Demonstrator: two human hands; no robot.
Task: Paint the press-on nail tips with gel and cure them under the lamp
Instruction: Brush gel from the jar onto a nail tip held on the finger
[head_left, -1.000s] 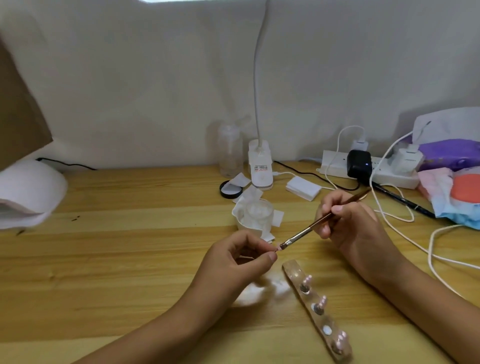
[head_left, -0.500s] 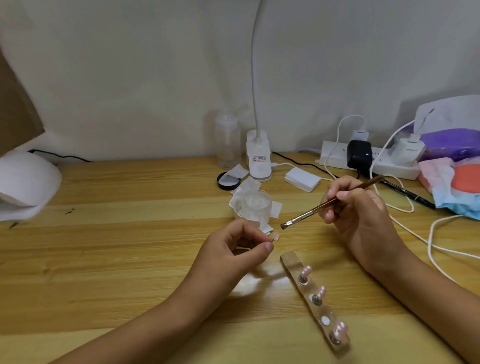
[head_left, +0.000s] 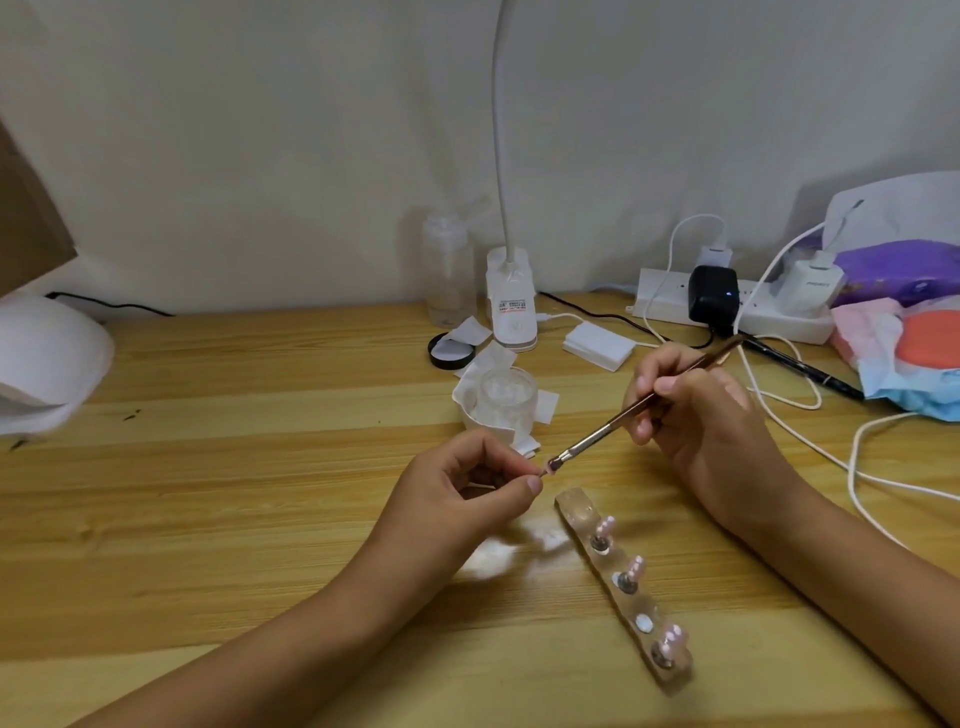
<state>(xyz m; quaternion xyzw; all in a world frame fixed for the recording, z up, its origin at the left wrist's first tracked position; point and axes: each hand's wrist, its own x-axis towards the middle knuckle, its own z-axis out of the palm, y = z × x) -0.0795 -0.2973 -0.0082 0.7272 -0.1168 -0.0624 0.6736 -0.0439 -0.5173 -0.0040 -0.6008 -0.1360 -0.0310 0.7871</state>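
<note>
My left hand (head_left: 467, 493) pinches a small pink nail tip (head_left: 544, 472) on its peg between thumb and forefinger, above the wooden table. My right hand (head_left: 701, 415) holds a thin gel brush (head_left: 623, 415), and its bristles touch the nail tip. A clear holder strip (head_left: 576, 512) lies on the table below the hands; three pink nail tips (head_left: 605, 530) stand on pegs in it and one socket shows bare. The white curing lamp (head_left: 47, 358) sits at the far left edge.
A clear glass jar (head_left: 506, 397) wrapped in white wipes stands behind the hands, with a black lid (head_left: 451, 352), a clear bottle (head_left: 447, 270) and a desk lamp base (head_left: 511, 301). A power strip (head_left: 670, 301), white cables (head_left: 857, 467), a black pen (head_left: 810, 369) and bags (head_left: 904, 322) fill the right.
The brush tip has come back down to the nail tip in my left hand after lifting away half a second ago. The left hand stayed in place.
</note>
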